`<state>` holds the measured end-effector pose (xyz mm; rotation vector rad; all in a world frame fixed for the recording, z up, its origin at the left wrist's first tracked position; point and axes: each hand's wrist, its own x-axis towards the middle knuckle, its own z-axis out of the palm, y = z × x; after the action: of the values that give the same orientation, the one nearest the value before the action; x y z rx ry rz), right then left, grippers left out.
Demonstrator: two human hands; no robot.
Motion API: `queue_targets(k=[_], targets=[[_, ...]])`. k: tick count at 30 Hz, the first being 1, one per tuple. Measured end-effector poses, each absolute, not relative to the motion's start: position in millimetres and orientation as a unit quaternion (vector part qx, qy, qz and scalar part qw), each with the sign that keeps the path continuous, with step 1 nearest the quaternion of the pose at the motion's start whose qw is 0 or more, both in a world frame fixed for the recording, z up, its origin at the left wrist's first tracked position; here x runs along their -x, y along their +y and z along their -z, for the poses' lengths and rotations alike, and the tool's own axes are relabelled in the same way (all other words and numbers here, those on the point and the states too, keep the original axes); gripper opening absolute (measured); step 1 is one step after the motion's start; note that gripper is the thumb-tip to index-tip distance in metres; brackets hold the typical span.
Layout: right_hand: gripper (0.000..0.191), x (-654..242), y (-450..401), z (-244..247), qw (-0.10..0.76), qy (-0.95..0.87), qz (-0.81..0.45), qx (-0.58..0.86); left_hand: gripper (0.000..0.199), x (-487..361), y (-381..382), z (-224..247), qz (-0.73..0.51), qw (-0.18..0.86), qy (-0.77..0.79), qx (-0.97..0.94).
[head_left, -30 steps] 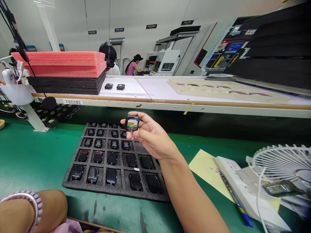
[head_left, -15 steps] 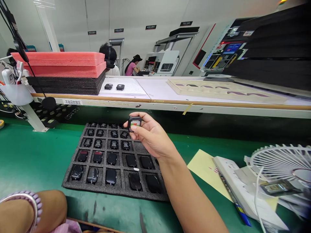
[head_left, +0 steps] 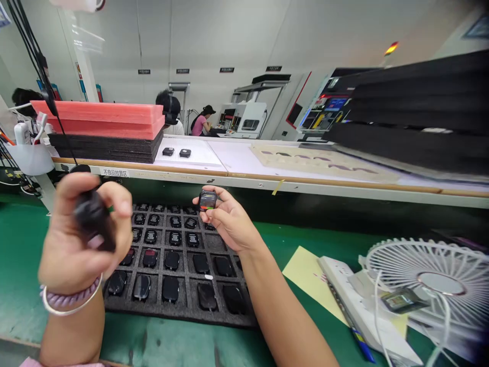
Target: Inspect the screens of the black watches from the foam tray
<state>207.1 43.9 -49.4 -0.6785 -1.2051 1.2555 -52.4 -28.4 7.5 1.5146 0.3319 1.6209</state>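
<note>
My right hand (head_left: 229, 216) pinches a small black smartwatch body (head_left: 207, 200) with a coloured strip lit low on its face. It is held above the far part of a dark grey foam tray (head_left: 153, 304). My left hand (head_left: 82, 229) is raised at the left, fingers curled round a blurred black object (head_left: 93, 219) whose kind I cannot make out. Several black watch bodies, such as this one (head_left: 170, 289), lie in the tray's compartments; some near the back show white print. The left hand and right forearm hide parts of the tray.
Behind the tray runs a raised shelf (head_left: 244, 182) with pink foam sheets (head_left: 99, 120), two small black pieces and a beige tray (head_left: 324, 165). At the right are a white fan (head_left: 416, 275), a power strip (head_left: 367, 311), yellow paper (head_left: 305, 275) and a blue pen (head_left: 362, 344).
My left hand has come up from the lower left with a black object in it. My right hand still holds the watch body, whose lit display looks different. The view has tilted slightly up.
</note>
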Motion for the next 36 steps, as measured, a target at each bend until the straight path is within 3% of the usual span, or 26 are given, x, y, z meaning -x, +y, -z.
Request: queue_targets(k=[5, 15, 28, 36], targets=[[0.049, -220, 80, 24, 0.613, -0.561, -0.479, 0.282, 0.047, 35, -7, -12, -0.636, 0.448, 0.137, -0.613], [0.040, -247, 142, -63, 0.654, -0.592, -0.395, 0.255, 0.048, 20, 21, 5, -0.633, 0.328, 0.266, -0.649], [0.030, -235, 124, -75, 0.644, -0.619, -0.396, 0.212, 0.064, 16, 60, 24, -0.638, 0.414, 0.279, -0.586], [0.034, -233, 116, -76, 0.644, -0.621, -0.394, 0.211, 0.069, 15, 56, 19, -0.645, 0.405, 0.280, -0.584]])
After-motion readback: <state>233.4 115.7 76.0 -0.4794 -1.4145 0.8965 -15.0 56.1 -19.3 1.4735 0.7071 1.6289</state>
